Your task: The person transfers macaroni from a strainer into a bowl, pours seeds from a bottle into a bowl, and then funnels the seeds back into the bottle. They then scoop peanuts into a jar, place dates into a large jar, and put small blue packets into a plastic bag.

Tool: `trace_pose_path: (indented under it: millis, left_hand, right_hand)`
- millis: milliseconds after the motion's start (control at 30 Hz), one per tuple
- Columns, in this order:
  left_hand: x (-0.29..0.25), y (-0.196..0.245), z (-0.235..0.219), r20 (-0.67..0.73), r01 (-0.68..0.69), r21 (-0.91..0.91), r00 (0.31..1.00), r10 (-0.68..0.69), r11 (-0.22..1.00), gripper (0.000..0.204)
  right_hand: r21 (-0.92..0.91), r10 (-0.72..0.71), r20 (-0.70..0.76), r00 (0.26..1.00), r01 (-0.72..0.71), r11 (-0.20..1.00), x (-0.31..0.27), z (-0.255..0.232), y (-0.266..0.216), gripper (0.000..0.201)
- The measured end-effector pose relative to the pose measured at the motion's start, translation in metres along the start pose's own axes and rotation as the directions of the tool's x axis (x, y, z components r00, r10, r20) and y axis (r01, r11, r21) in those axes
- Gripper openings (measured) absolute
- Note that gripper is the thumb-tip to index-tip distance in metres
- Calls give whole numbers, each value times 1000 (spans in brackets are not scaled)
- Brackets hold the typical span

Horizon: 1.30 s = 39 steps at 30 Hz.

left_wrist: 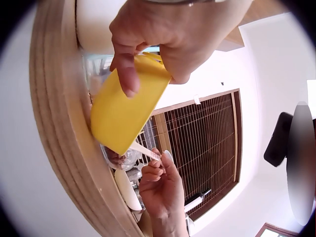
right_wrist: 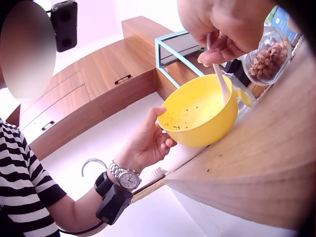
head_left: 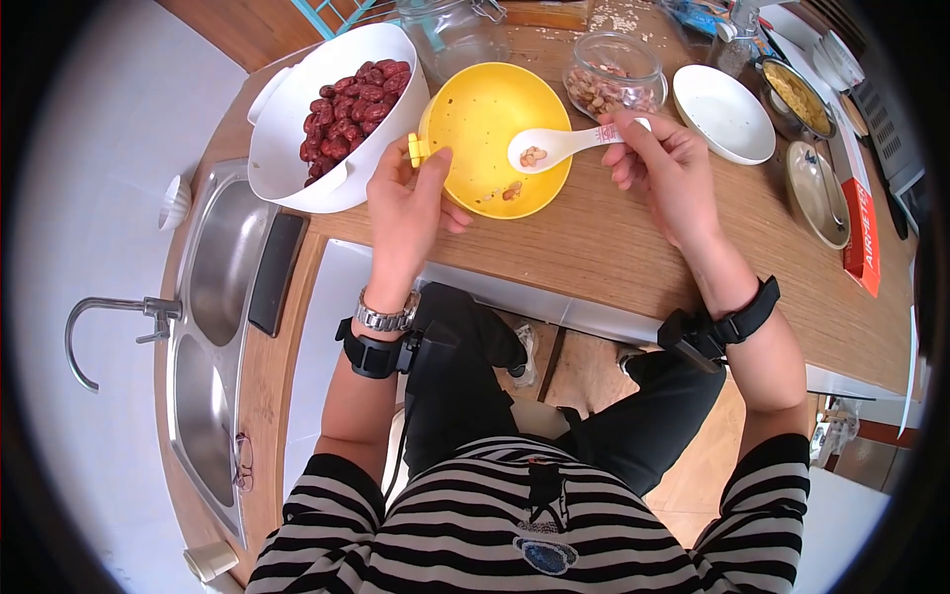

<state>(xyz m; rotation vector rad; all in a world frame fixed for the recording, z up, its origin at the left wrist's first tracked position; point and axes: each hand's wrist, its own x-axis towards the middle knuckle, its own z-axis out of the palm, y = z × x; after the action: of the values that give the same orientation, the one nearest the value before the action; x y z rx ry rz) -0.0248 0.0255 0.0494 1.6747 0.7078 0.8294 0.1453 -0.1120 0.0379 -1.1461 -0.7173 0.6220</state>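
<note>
White wall (head_left: pixel 109 148), wooden cabinets (right_wrist: pixel 106 64), brown slatted blind (left_wrist: pixel 205 140).

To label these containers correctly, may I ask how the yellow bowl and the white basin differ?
The yellow bowl is smaller; the white basin is larger. The yellow bowl is held in the left hand, while the white basin stands unheld on the counter. The yellow bowl has only small bits inside; the white basin holds many dark red fruits. Both are open on top.

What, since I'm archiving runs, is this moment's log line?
left hand: grips round yellow plastic bowl; right hand: pinches white red-marked spoon bearing tan nuts; spoon: partly inside bowl; nearby: white plastic basin of red dates
</note>
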Motion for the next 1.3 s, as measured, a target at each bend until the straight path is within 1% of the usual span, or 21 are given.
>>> trace_pose_path:
  millis: [33, 100, 133, 200, 333, 400, 433, 500, 533, 600, 833, 933, 1000, 1033, 1100, 1133, 1167, 1200, 1233, 1267, 1300]
  left_hand:
    - [1, 3, 0, 0, 0, 1, 1000, 0, 1000, 23]
    - [3, 11, 1, -7, 14, 88, 1000, -13, 996, 24]
    - [5, 12, 1, -8, 13, 89, 1000, -13, 996, 24]
    - [10, 14, 1, -7, 18, 110, 1000, -17, 994, 35]
    - [13, 16, 1, 4, 14, 92, 1000, -14, 996, 36]
    - [13, 15, 3, 5, 19, 131, 1000, -20, 991, 27]
    - [13, 14, 3, 7, 19, 132, 1000, -20, 991, 27]
    - [10, 11, 3, 32, 73, 93, 997, -76, 993, 27]
    - [8, 9, 3, 33, 74, 94, 996, -77, 993, 27]
    - [6, 4, 4, 52, 35, 73, 998, -39, 997, 26]
    - [1, -3, 4, 54, 60, 6, 997, -60, 998, 25]
    - [0, -6, 4, 47, 48, -17, 998, -47, 999, 26]
    - [0, -9, 1, 67, 81, -44, 995, -78, 996, 28]
    - [-1, -10, 0, 67, 81, -44, 995, -78, 996, 28]
    - [-1, -11, -3, 93, 188, -71, 979, -181, 980, 31]
    - [-1, -11, -5, 93, 185, -73, 980, -178, 980, 31]
    - [-1, -12, -6, 114, 222, -89, 971, -212, 971, 33]
    - [-2, -11, -7, 136, 260, -104, 960, -245, 960, 34]
    - [-2, -11, -8, 136, 257, -105, 961, -242, 961, 34]
    - [-3, -11, -8, 149, 282, -138, 954, -262, 949, 35]
    - [-3, -11, -8, 162, 308, -170, 946, -282, 936, 36]
  right_hand:
    - [1, 0, 0, 1000, 0, 1000, -1, 1, 1, 19]
    - [-175, -64, 46, 997, 71, 982, -2, 2, 2, 18]
    - [-174, -65, 47, 997, 72, 982, -3, 2, 2, 18]
    - [-234, -62, 114, 992, 87, 968, -4, 3, 1, 18]
    - [-208, -19, 137, 990, 47, 977, -5, 4, 0, 18]
    - [-48, 133, 118, 984, -128, 991, -6, 5, 0, 19]
    - [-47, 133, 116, 984, -128, 991, -5, 4, 1, 19]
    - [230, 299, 184, 936, -337, 913, -4, 2, 3, 21]
    - [231, 300, 183, 936, -338, 912, -4, 1, 5, 21]
    - [331, 361, 231, 903, -422, 844, -2, -1, 6, 21]
    - [374, 364, 263, 893, -443, 815, -1, -1, 6, 21]
    - [371, 338, 268, 902, -421, 828, -1, -2, 6, 22]
    - [378, 252, 241, 937, -329, 865, 1, -4, 5, 22]
    - [378, 251, 241, 937, -329, 865, 1, -5, 3, 22]
    - [396, 150, 134, 980, -192, 898, 4, -9, -9, 23]
    - [448, 92, 85, 992, -120, 886, 6, -12, -14, 23]
    - [447, 88, 86, 992, -117, 887, 9, -18, -18, 23]
    - [481, 28, -19, 999, -15, 876, 14, -25, -21, 23]
    - [504, -28, -127, 992, 88, 859, 18, -31, -23, 23]
    - [504, -30, -127, 991, 91, 859, 20, -36, -27, 23]
    - [432, -130, -203, 970, 208, 877, 22, -41, -30, 24]
